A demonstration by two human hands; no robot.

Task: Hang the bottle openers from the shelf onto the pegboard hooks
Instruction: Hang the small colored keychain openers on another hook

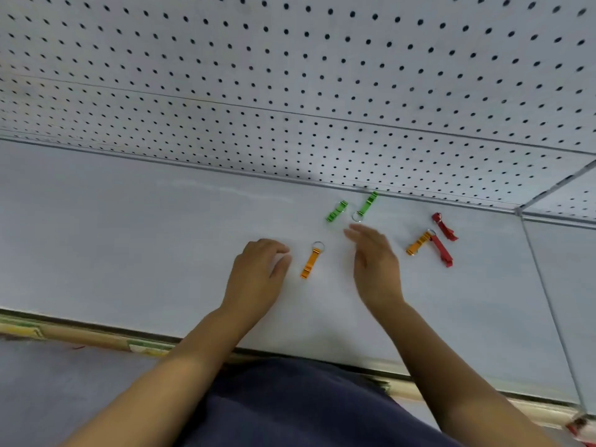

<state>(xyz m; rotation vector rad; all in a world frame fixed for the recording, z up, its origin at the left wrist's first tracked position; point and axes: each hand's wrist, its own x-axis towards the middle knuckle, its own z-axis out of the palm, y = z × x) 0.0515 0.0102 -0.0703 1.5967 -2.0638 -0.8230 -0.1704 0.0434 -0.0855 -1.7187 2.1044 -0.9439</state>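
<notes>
Several small bottle openers with key rings lie flat on the white shelf (pixel 129 237). An orange opener (pixel 310 261) lies between my hands. Two green openers (pixel 337 211) (pixel 367 204) lie near the back edge. Another orange opener (pixel 418 243) and two red openers (pixel 442 250) (pixel 445 226) lie to the right. My left hand (pixel 258 272) hovers just left of the middle orange opener, fingers loosely curled, holding nothing. My right hand (pixel 374 259) is blurred, fingers extended toward the green openers, holding nothing. The white pegboard (pixel 290 75) rises behind the shelf; no hooks are in view.
A second pegboard panel (pixel 567 195) meets the first at the right corner. A seam (pixel 548 301) divides the shelf at the right. The shelf's front edge (pixel 96 333) carries a label strip. A red item (pixel 580 427) shows at the bottom right corner.
</notes>
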